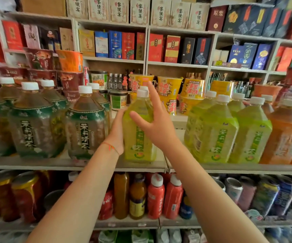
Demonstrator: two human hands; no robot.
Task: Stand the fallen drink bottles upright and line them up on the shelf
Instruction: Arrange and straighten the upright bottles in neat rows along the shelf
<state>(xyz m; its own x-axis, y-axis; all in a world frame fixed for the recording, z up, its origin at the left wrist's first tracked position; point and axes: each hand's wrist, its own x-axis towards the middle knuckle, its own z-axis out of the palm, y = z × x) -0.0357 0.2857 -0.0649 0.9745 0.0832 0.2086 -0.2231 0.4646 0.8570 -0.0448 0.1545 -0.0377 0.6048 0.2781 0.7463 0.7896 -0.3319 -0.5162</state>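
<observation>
A large tea bottle [139,132] stands upright on the middle shelf [75,163], between the left hand [118,130] on its left side and the right hand [155,123] at its front. More tea bottles [85,127] stand to its left, others [213,132] to its right. Instant noodle cups [169,92] sit behind. Small bottles [155,197] stand on the shelf below.

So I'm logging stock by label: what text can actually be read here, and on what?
"茉莉清茶": dark green-labelled bottles.
"黎侯宴": beige cartons on the top shelf.
"原浆": dark red box.
Yellow-green bottle between left hand and right hand: label too blurred.
Yellow noodle cups, lower-shelf bottles: unreadable.
</observation>
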